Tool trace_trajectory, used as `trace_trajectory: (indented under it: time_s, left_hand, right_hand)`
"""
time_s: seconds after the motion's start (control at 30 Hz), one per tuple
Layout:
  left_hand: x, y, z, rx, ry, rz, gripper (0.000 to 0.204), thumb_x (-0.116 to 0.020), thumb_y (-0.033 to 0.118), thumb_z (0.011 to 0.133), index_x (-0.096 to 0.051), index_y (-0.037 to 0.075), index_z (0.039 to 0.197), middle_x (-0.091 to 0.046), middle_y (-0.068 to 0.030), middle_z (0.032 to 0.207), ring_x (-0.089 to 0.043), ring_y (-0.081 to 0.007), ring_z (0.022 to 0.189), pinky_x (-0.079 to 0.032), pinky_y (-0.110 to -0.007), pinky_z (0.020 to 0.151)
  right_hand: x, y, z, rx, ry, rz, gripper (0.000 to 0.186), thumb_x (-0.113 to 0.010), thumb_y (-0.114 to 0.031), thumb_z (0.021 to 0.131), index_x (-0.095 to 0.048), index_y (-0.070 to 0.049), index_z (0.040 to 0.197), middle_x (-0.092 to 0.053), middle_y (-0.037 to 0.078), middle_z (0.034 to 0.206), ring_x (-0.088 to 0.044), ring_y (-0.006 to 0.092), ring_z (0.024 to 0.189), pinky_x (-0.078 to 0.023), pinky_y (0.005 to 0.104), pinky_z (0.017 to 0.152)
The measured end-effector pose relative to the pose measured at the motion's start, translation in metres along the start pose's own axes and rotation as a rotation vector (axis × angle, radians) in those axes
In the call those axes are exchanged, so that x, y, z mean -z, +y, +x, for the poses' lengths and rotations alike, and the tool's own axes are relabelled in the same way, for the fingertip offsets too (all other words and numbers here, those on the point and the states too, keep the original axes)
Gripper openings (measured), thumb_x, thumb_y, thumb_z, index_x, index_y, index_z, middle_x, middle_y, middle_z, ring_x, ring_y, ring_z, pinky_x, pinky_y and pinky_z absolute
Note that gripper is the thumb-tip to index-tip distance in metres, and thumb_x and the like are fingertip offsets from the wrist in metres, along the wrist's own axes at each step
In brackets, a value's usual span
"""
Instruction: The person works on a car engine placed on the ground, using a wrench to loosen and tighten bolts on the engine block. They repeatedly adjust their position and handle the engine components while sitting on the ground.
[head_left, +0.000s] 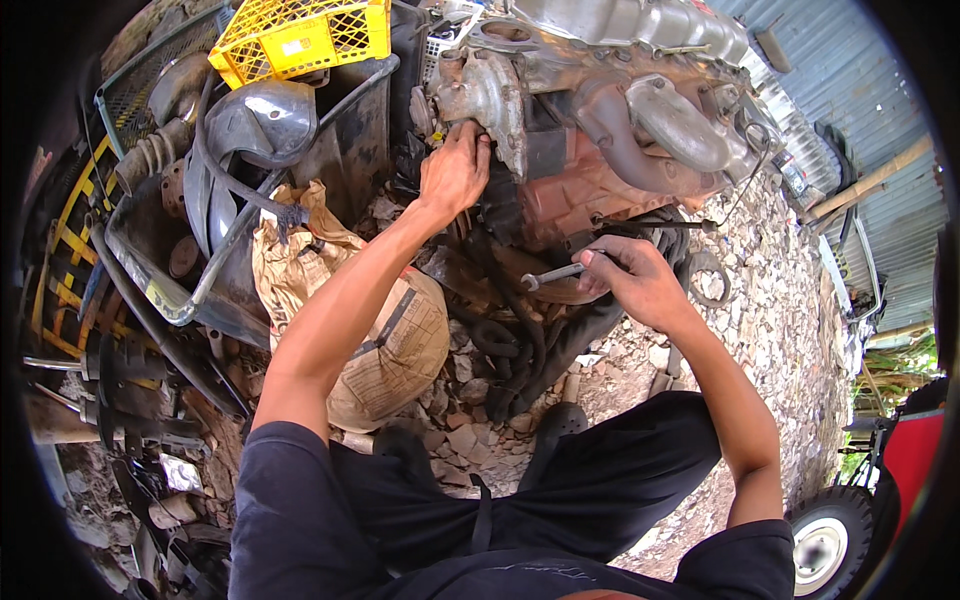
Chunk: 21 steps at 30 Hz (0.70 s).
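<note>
A large engine block [580,190], rust-red with grey metal castings, stands in front of me. My left hand [455,172] reaches to its near left end, fingers curled against the underside of a grey cast housing [485,98]. Whatever those fingertips touch or grip is hidden behind the hand. In my right hand [632,280] is a small silver wrench [552,275], pinched between thumb and fingers. Its open end points left, apart from the engine. A rust-brown manifold [620,140] and a paler metal one [680,125] sit on the engine's side above the right hand.
Left of my left forearm lies a crumpled brown paper sack [400,350]. Behind it are a black plastic bin [240,290] with car parts and a yellow crate [310,45]. Dark hoses [510,350] lie below the engine on stony ground [760,390]. A wheel [825,545] shows at lower right.
</note>
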<state>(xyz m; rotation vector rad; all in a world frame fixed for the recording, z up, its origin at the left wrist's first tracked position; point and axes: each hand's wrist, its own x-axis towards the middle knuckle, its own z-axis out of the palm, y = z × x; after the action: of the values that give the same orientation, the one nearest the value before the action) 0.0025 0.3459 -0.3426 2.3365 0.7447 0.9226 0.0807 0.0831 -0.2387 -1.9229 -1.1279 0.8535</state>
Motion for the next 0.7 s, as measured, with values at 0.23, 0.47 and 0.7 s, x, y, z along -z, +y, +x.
trace_trajectory:
  time_s: [0.23,0.47,0.7]
  left_hand:
    - [-0.026,-0.001,0.016,0.424,0.111,-0.439,0.056,-0.034,0.036,0.097,-0.065,-0.01,0.091,-0.062,-0.0354,0.101,-0.059,-0.0515,0.098,-0.045,-0.05,0.089]
    - [-0.005,0.008,0.005,0.146,-0.045,-0.19,0.047,-0.043,0.034,0.094,-0.059,-0.009,0.104,-0.063,-0.0342,0.098,-0.06,-0.0487,0.095,-0.047,-0.05,0.085]
    - [-0.017,-0.005,0.025,0.89,-0.24,-1.259,0.029,-0.039,0.032,0.099,-0.045,0.014,0.077,-0.038,0.0021,0.063,-0.033,-0.0116,0.051,-0.027,-0.028,0.046]
  right_hand:
    - [0.0,0.001,0.002,0.002,-0.013,-0.01,0.03,-0.057,-0.021,0.096,-0.065,0.008,0.091,-0.068,0.01,0.073,-0.065,0.0136,0.068,-0.053,0.0285,0.066]
    - [0.007,0.005,-0.003,-0.026,-0.001,-0.022,0.031,-0.057,-0.021,0.096,-0.064,0.008,0.093,-0.069,0.01,0.074,-0.066,0.0141,0.069,-0.054,0.0289,0.067]
    - [-0.001,0.0,0.004,-0.001,-0.024,-0.019,0.03,-0.057,-0.021,0.096,-0.065,0.008,0.093,-0.069,0.011,0.075,-0.066,0.0149,0.069,-0.054,0.0296,0.066]
